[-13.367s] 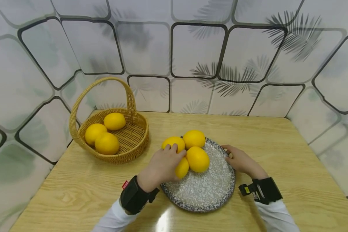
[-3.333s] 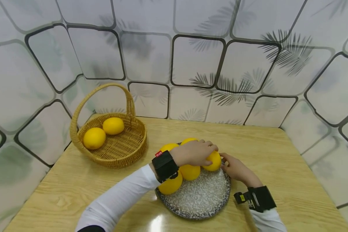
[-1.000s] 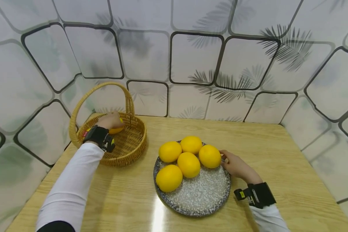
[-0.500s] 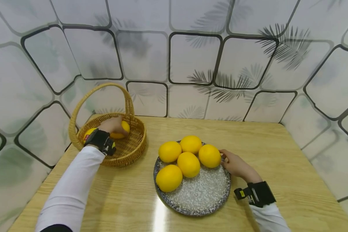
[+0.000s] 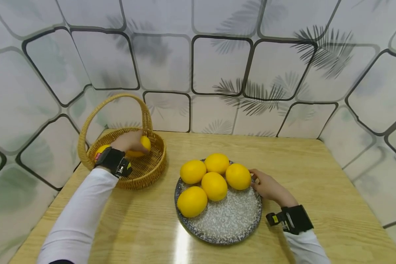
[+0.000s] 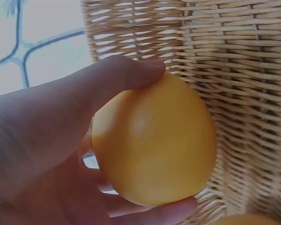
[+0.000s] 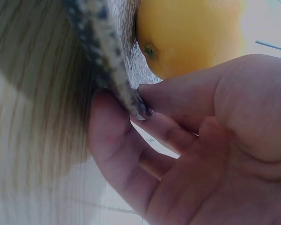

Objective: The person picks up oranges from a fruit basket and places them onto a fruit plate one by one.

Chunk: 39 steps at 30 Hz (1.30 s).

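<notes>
Inside the wicker basket (image 5: pixel 142 180), my left hand (image 5: pixel 127 141) grips an orange (image 6: pixel 159 140), yellow in the head view. The left wrist view shows the thumb along one side of it and fingertips below. A second orange (image 5: pixel 102 149) lies in the basket, partly hidden behind the wrist strap. My right hand (image 5: pixel 272 189) pinches the rim of the grey speckled plate (image 5: pixel 234 218), thumb above and a finger beneath, as the right wrist view shows. Several oranges (image 5: pixel 214 186) sit on the plate's far and left part; one (image 7: pixel 187 35) is right by the right thumb.
The basket's tall arched handle (image 5: pixel 85 126) rises over its left and back sides. Both stand on a wooden table (image 5: pixel 300 161), the basket at the back left of the plate. A patterned wall covering (image 5: pixel 221 66) rises behind and at both sides.
Since the earliest frame, one orange has gone from basket to plate. My left hand has gone from the plate to the basket, gripped another orange and shifted it slightly right. My right hand stays at the rim.
</notes>
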Each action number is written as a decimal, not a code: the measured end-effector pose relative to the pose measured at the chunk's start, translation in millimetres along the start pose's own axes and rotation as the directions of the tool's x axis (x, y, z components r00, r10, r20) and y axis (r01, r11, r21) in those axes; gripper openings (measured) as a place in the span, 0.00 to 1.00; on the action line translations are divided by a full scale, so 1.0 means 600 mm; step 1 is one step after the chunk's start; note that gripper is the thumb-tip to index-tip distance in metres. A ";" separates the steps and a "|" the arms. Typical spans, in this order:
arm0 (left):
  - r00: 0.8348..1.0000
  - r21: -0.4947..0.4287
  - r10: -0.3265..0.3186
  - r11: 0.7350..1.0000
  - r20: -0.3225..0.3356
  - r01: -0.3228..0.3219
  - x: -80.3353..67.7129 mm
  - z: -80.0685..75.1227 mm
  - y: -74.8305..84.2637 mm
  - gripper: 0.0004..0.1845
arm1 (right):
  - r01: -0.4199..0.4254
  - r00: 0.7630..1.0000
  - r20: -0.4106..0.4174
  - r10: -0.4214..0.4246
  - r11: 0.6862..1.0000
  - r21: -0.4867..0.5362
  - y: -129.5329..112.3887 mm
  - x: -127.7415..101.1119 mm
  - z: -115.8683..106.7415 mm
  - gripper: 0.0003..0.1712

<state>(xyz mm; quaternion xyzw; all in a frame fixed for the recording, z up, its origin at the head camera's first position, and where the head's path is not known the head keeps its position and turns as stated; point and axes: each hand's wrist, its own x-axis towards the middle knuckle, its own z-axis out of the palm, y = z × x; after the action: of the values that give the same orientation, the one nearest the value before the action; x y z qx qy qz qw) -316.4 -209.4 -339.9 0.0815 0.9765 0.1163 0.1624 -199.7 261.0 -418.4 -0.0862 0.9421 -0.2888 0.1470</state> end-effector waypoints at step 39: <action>0.946 0.103 0.283 0.957 -0.158 -0.269 -0.123 -0.004 0.127 0.40 | -0.012 1.000 -0.007 0.012 1.000 -0.004 0.000 -0.001 0.003 0.30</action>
<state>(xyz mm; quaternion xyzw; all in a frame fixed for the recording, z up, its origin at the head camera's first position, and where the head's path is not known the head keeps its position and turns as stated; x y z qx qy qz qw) -239.1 -151.4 -296.4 0.2138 0.9696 0.1050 0.0568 -198.5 260.3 -419.9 -0.0797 0.9438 -0.2861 0.1452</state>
